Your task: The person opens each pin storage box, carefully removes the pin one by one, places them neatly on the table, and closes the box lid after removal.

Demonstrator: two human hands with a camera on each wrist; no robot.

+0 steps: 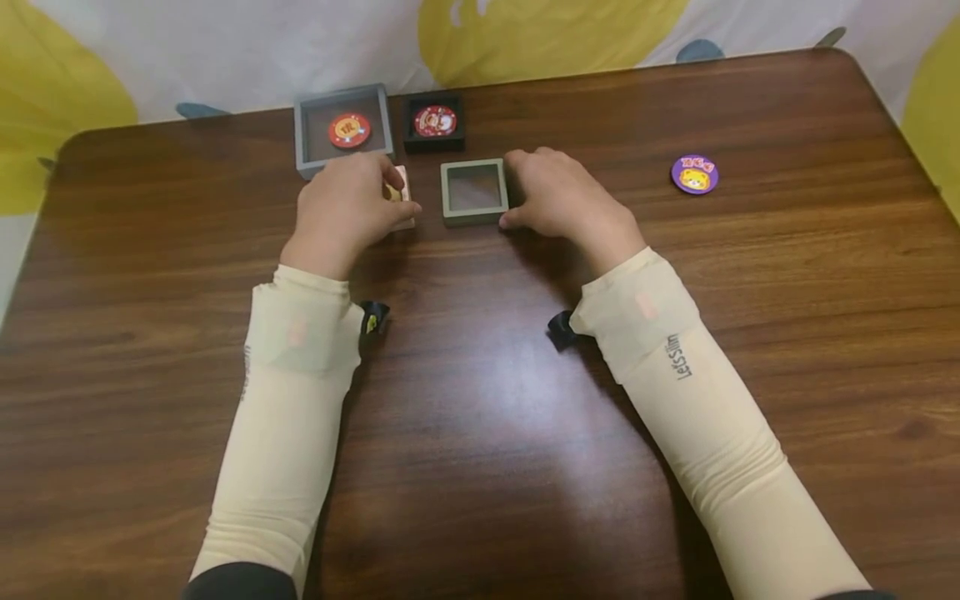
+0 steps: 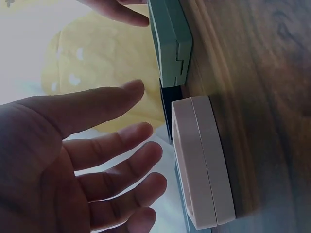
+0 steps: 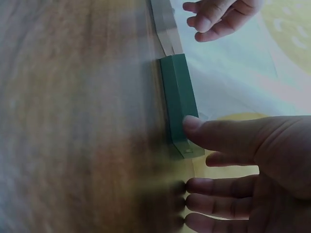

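My left hand [image 1: 341,204] hovers over a small pale pink box frame [image 1: 407,200], hiding most of it. In the left wrist view that pink box lies flat on the table, apart from the loosely spread fingers [image 2: 146,150]. My right hand [image 1: 566,200] is at the right side of a small green box frame [image 1: 474,218] with a clear window. Its thumb touches or nearly touches the green box's near right corner; the right wrist view shows the other fingers [image 3: 218,201] extended beyond the box's end.
Behind the left hand stands a larger grey box frame [image 1: 303,142] with a round red-orange disc [image 1: 349,131]. Beside it is a black box frame [image 1: 435,146] with a red disc [image 1: 435,121]. A purple disc [image 1: 694,175] with a yellow bear lies at right on the wooden table [image 1: 465,417].
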